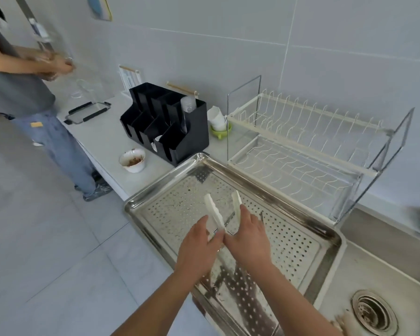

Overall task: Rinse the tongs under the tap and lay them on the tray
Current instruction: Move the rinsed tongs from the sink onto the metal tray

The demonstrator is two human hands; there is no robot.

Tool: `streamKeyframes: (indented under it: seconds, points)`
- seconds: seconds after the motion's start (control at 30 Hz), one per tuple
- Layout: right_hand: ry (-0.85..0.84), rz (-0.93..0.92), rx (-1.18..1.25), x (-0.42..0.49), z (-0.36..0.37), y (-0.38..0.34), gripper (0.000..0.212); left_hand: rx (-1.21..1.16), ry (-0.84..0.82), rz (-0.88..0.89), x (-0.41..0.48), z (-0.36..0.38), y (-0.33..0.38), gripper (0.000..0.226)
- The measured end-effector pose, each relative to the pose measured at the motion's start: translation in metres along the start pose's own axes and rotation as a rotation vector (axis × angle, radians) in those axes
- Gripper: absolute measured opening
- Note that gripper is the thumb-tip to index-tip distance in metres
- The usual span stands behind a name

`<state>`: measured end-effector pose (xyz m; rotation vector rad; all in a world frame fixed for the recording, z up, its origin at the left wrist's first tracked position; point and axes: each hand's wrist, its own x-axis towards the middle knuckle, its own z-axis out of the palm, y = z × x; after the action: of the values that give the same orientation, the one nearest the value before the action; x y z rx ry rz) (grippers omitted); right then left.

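White plastic tongs (213,210) sit over the middle of the perforated steel tray (298,246), their two arms spread apart and pointing away from me. My left hand (197,248) grips the left arm near the hinge end. My right hand (249,236) covers the right arm, its fingers closed on it. I cannot tell whether the tongs touch the tray. No tap is in view.
The sink basin with its drain (374,314) lies to the right of the tray. Behind stand a white dish rack (308,141), a black organiser (170,124), a green cup holder (220,128) and a dirty bowl (132,160). Another person (22,88) stands at the far left counter.
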<state>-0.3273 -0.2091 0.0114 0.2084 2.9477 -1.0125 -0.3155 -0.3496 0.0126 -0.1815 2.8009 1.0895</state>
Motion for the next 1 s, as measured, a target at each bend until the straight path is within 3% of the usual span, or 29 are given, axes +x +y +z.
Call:
streamKeyframes:
  seconds: [0.27,0.6,0.8,1.0]
  points:
    - [-0.055,0.105,0.037,0.052,0.049,-0.025,0.09,-0.273,-0.005,-0.158,0.086,-0.012,-0.013,0.038]
    - [0.005,0.399,0.165,0.083,0.098,-0.069,0.087,-0.092,-0.357,0.03,0.211,-0.033,-0.07,0.028]
    - [0.135,0.608,0.197,0.075,0.102,-0.078,0.067,0.002,-0.528,0.158,0.228,-0.031,-0.089,0.021]
    - [0.278,0.703,0.14,0.057,0.097,-0.063,0.033,0.12,-0.524,0.299,0.229,-0.037,-0.09,0.017]
